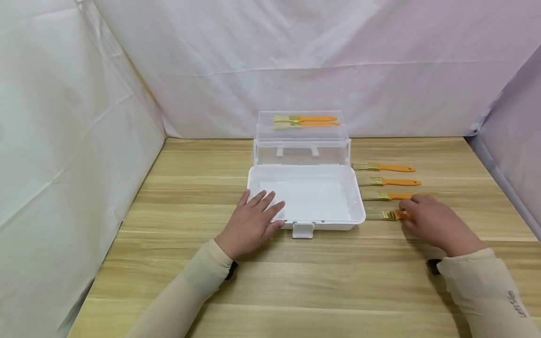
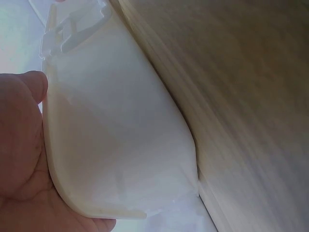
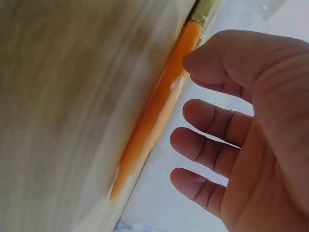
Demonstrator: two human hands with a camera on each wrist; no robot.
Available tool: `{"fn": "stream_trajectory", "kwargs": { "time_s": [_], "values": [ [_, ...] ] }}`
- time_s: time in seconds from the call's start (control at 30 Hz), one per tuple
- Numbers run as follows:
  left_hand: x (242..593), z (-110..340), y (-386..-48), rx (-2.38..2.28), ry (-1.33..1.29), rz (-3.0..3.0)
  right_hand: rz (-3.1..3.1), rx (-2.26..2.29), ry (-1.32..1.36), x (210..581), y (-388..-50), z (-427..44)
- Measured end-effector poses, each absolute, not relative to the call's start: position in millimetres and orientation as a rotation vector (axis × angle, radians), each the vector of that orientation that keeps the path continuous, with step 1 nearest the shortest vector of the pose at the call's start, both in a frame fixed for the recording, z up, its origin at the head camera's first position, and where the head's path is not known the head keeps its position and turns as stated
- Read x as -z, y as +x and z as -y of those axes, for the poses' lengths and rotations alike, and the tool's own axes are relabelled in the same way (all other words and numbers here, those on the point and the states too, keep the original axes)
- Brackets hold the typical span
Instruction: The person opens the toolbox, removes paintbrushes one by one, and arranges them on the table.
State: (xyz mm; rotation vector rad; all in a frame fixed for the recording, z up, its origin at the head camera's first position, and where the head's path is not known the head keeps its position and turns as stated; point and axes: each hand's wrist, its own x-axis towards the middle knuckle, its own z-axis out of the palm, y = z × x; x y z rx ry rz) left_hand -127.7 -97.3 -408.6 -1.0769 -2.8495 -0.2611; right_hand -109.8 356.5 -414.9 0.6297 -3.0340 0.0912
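Note:
An open white plastic box [image 1: 306, 227] stands on the table, with its clear lid [image 1: 266, 131] raised at the back. My left hand [image 1: 253, 225] rests on the box's front left corner, fingers spread over the rim; the left wrist view shows the thumb along the rim's outside. Right of the box, my right hand [image 1: 433, 223] pinches the orange handle of the nearest paintbrush [image 3: 159, 101] at thumb and forefinger. The forefinger is mostly hidden behind the thumb, and the other fingers are loosely bent. This brush lies at the table surface.
Farther back in the same column lie three more paintbrushes, the front one [image 1: 397, 195], the middle one [image 1: 399, 181] and the rear one [image 1: 395, 167]. Two orange-handled brushes [image 1: 317, 119] show in the raised lid. White cloth [image 1: 211, 103] hangs behind the wooden table [image 1: 190, 183].

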Motion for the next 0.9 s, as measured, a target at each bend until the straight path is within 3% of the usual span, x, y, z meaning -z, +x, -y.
{"fn": "stream_trajectory", "kwargs": {
  "time_s": [0.47,0.9],
  "values": [
    [408.8,98.7,-126.5,0.272,-1.076,2.84,2.994,-0.13,0.569,390.8,-114.3,-361.0],
    [408.3,98.0,-127.1,0.273,-1.083,2.852,2.755,-0.041,0.683,342.7,-167.6,-324.1]
  ]
}}
